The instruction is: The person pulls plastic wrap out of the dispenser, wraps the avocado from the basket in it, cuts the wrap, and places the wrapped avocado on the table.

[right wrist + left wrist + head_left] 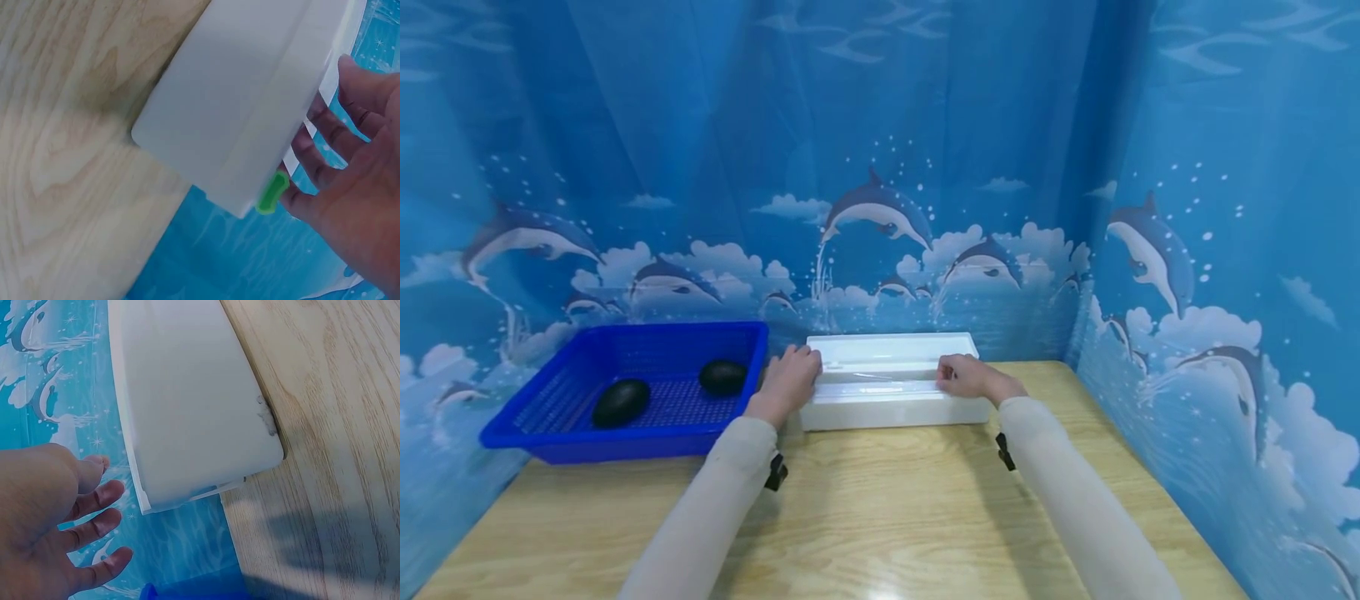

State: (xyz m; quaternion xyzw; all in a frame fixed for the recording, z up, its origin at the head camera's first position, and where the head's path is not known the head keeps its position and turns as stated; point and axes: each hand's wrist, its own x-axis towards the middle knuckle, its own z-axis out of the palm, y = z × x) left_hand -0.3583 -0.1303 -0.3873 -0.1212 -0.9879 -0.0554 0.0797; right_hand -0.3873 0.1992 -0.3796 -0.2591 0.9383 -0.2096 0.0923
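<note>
A long white cling film box (895, 408) stands on the table with its lid raised at the back. A faint glossy streak of clear film (872, 377) shows between the hands. My left hand (792, 379) is at the box's left end, thumb and forefinger together, the other fingers loosely bent. At the right end, my right hand (964, 377) has its thumb and forefinger together at the opening. Both seem to pinch the film's edge, though it hardly shows at the fingertips. A green slider (273, 192) sits on the box's end by my right little finger.
To the left, a blue plastic basket (647, 442) holds two dark green oval fruits, one nearer (621, 403) and one farther right (722, 377). The wooden table (880, 508) ends at a dolphin-print curtain (880, 125) behind and at both sides.
</note>
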